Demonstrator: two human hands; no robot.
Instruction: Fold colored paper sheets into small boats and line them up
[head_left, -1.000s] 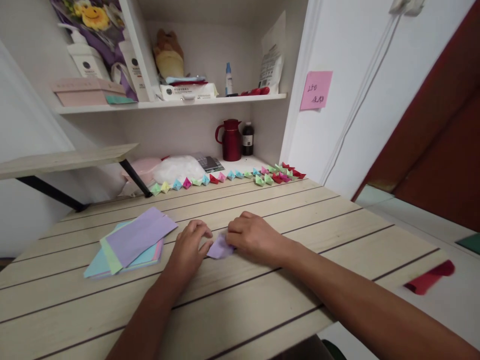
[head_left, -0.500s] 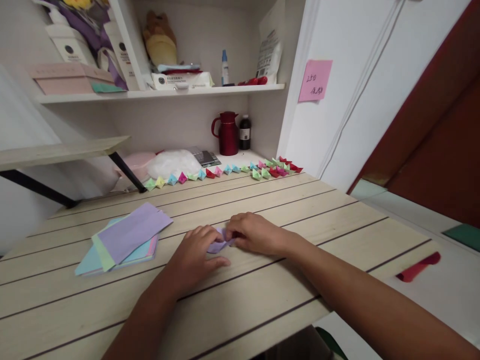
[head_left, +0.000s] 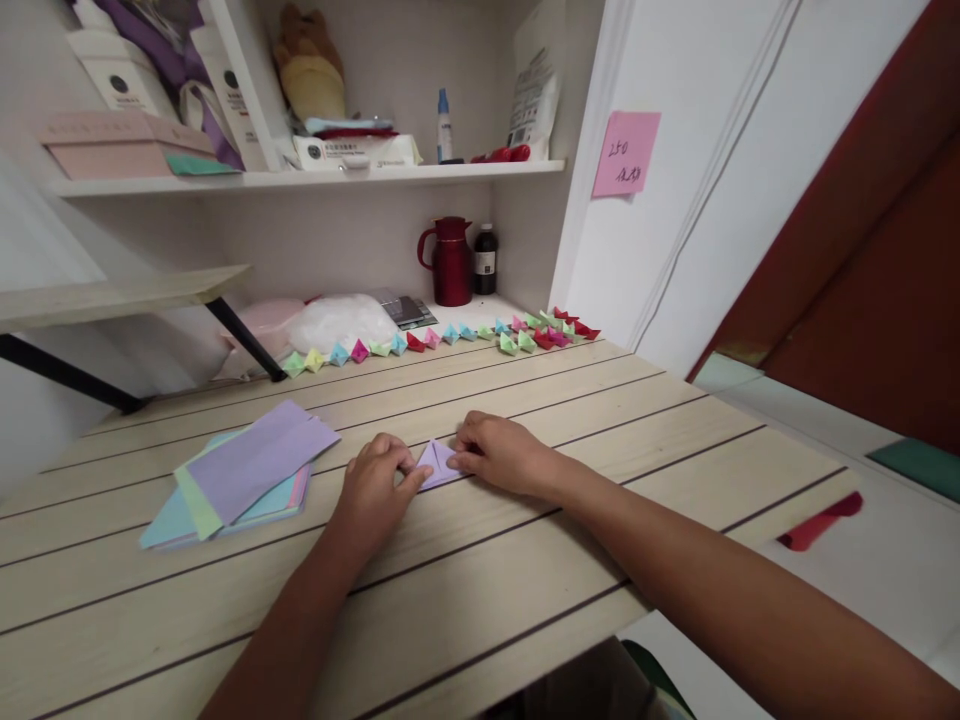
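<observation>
A small purple sheet of paper (head_left: pixel 438 464), folded to a triangle with its point away from me, lies on the wooden table (head_left: pixel 525 570). My left hand (head_left: pixel 380 487) pinches its left corner, thumb on top and fingers curled. On the other side my right hand (head_left: pixel 491 452) grips the right corner between thumb and bent fingers. A crease runs down the middle of the triangle. To the left lies a loose stack of coloured paper (head_left: pixel 259 462), with purple on top and green, blue and pink beneath.
A row of small folded paper boats (head_left: pixel 397 344) lines the table's back edge, bunched at the right. Behind it stand a red jug (head_left: pixel 452 262) and a dark bottle (head_left: pixel 485 262). A small raised shelf (head_left: pixel 120 296) on black legs stands at the left.
The purple paper now lies flat as a triangle, where it was mostly covered by my hands. My left thumb has moved onto its left corner. The view has shifted slightly.
</observation>
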